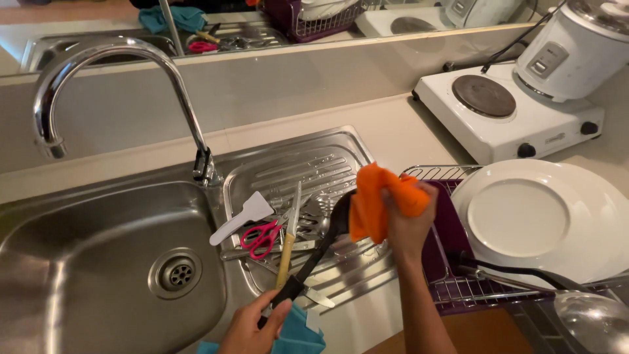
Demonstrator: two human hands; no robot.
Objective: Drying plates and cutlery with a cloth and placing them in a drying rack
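A stainless sink point(78, 262) fills the left of the counter, its curved tap point(98, 59) rising from the back rim. Along the sink's right edge runs the ribbed draining board point(301, 164), and right of that a wire dish rack point(452, 288) sits at the counter's front edge, carrying a large white plate point(531, 216). At the back right corner stand a white hotplate point(504, 111) and a white rice cooker point(576, 46).

Over the draining board's front edge a black ladle point(318, 249) is held slanting, bowl end up and to the right. The right hand point(409, 219) is closed around an orange cloth point(377, 200), pressing it against the ladle's bowl, which the cloth mostly hides. The left hand point(252, 328), low at the counter's front edge, has its fingers curled tight on the end of the ladle's handle; a teal cloth point(298, 334) lies just beside it, possibly touching the palm.

On the draining board lie a white spatula point(242, 216), pink-handled scissors point(262, 237) and a wooden-handled knife point(288, 239), close together under the ladle.
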